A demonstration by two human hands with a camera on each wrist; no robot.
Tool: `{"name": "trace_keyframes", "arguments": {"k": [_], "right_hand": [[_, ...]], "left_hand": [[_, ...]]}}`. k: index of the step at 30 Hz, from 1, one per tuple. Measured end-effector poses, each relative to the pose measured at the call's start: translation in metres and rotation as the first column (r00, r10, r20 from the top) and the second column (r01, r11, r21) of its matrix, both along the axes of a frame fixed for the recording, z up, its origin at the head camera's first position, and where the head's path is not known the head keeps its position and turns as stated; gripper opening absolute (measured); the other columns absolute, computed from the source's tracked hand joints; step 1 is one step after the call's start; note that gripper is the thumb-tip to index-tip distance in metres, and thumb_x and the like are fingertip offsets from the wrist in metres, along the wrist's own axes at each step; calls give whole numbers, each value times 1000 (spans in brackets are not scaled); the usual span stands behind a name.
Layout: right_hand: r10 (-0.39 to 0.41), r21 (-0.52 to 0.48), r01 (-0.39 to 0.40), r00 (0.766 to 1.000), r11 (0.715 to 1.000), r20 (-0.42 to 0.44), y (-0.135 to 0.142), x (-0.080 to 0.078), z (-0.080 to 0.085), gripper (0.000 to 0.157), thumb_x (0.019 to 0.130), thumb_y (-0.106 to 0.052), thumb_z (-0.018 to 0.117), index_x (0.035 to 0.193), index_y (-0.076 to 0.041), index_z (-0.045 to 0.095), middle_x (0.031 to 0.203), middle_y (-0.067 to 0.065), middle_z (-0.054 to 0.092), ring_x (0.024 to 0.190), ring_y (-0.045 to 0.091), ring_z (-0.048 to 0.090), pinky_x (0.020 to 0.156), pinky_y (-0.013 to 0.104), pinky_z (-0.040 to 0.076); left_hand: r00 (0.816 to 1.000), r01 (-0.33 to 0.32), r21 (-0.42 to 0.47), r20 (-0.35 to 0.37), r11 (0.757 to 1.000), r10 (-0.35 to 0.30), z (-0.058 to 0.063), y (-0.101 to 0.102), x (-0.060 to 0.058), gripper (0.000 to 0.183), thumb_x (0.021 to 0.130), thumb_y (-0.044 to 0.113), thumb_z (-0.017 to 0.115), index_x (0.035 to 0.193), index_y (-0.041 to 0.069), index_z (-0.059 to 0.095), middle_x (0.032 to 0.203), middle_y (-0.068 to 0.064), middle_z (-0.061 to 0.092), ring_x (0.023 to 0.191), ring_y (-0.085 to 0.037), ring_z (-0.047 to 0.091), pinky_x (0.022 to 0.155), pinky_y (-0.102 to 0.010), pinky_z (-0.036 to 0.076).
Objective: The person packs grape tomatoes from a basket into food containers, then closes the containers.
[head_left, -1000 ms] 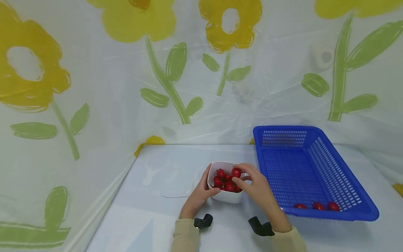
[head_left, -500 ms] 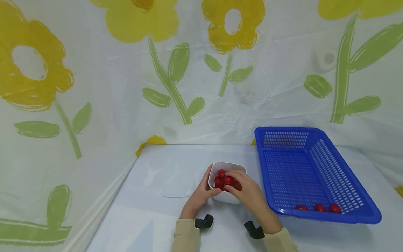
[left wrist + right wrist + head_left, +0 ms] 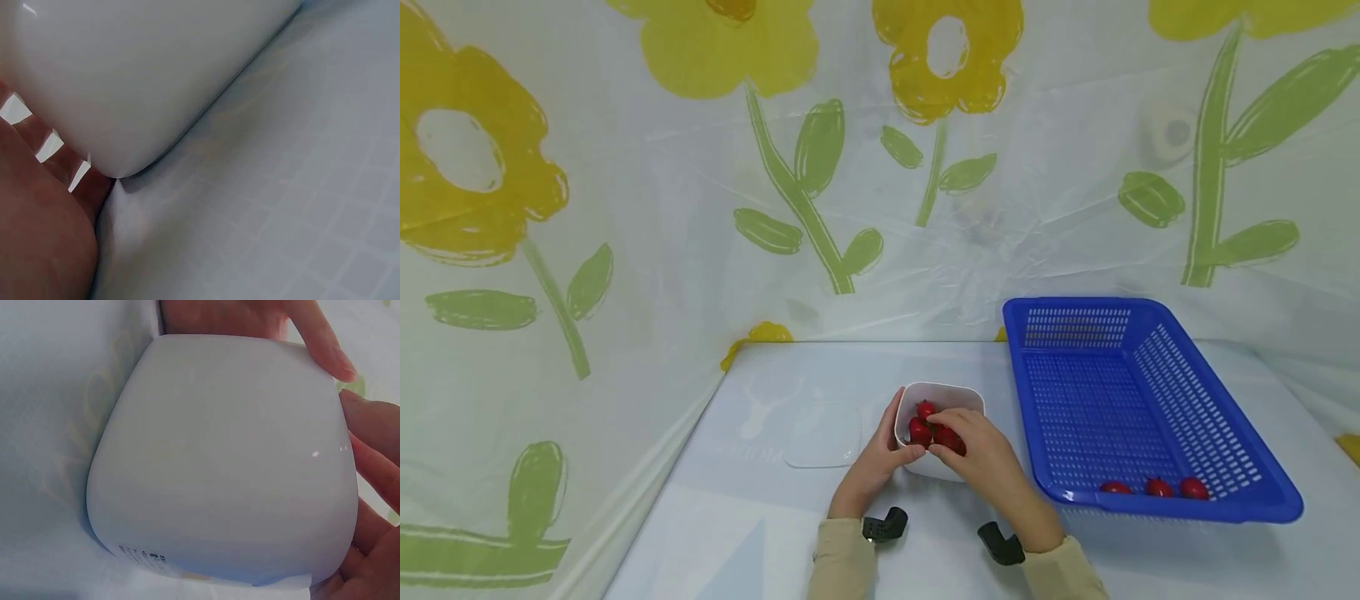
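A white square container (image 3: 936, 468) stands on the table, holding several cherry tomatoes (image 3: 919, 431). My left hand (image 3: 874, 467) grips its left side, thumb over the near rim; the left wrist view shows the fingers along the container's wall (image 3: 150, 75). My right hand (image 3: 988, 458) reaches in over the right side, thumb and fingers curled round a cherry tomato (image 3: 946, 436) among the others. In the right wrist view the container (image 3: 219, 456) fills the middle and hides what the right fingertips touch.
A blue perforated basket (image 3: 1097, 417) stands to the right, with a few cherry tomatoes (image 3: 1159, 487) along its near side. Left of the container lies a pale, clear lid (image 3: 822, 442). A flowered curtain (image 3: 700, 208) hangs behind the table (image 3: 760, 500).
My right hand has moved left and down into the container with the cherry tomato it pinched above the rim. My left hand keeps its grip on the container.
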State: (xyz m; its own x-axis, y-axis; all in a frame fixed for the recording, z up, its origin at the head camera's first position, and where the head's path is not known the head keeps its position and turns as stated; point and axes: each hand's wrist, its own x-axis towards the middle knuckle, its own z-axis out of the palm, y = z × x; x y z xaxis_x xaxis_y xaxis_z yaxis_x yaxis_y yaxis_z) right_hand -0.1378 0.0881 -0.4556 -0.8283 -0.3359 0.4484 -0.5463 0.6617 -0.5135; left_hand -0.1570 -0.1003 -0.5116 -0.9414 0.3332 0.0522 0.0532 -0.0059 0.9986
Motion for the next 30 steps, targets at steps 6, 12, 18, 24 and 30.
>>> {"name": "trace_keyframes", "arguments": {"k": [6, 12, 18, 24, 30], "right_hand": [[17, -8, -17, 1000, 1000, -18, -3, -1, 1, 38, 71, -23, 75, 107, -21, 63, 106, -6, 57, 101, 14, 52, 81, 37, 48], [43, -51, -41, 998, 998, 41, -4, 0, 5, 35, 75, -21, 72, 109, -23, 62, 108, -9, 56, 101, 10, 52, 81, 33, 48], [236, -253, -166, 930, 953, 282, 6, 4, 24, 30, 83, -24, 63, 112, -20, 60, 106, -7, 57, 87, 12, 55, 72, 26, 49], [410, -334, -282, 809, 899, 422, 24, 11, 40, 31, 86, -33, 57, 115, -22, 57, 111, -7, 56, 101, 15, 52, 83, 26, 46], [487, -433, -286, 728, 855, 483, 45, 15, 50, 31, 88, -26, 55, 118, -18, 55, 110, 5, 56, 99, 21, 54, 78, 31, 49]], "left_hand": [[1000, 15, 41, 2, 999, -15, 15, -2, 7, 79, 84, 15, 60, 142, 36, 10, 146, 5, 14, 133, -21, 14, 102, -48, 22], [1000, 4, 31, 19, 1000, -5, 21, -4, 10, 79, 83, 19, 60, 142, 35, 10, 146, 8, 13, 133, -20, 11, 102, -49, 21], [1000, -15, 20, 4, 1000, 15, 6, -6, 3, 78, 82, 24, 63, 140, 41, 13, 144, 13, 17, 132, -16, 14, 102, -47, 23], [1000, -10, 2, -5, 1000, 10, 0, -5, 0, 78, 82, 25, 62, 139, 43, 13, 142, 13, 21, 130, -18, 17, 101, -47, 26], [1000, -15, 14, 9, 1000, 15, -2, -1, 0, 78, 82, 23, 63, 138, 45, 15, 140, 15, 23, 130, -16, 17, 99, -46, 29]]}}
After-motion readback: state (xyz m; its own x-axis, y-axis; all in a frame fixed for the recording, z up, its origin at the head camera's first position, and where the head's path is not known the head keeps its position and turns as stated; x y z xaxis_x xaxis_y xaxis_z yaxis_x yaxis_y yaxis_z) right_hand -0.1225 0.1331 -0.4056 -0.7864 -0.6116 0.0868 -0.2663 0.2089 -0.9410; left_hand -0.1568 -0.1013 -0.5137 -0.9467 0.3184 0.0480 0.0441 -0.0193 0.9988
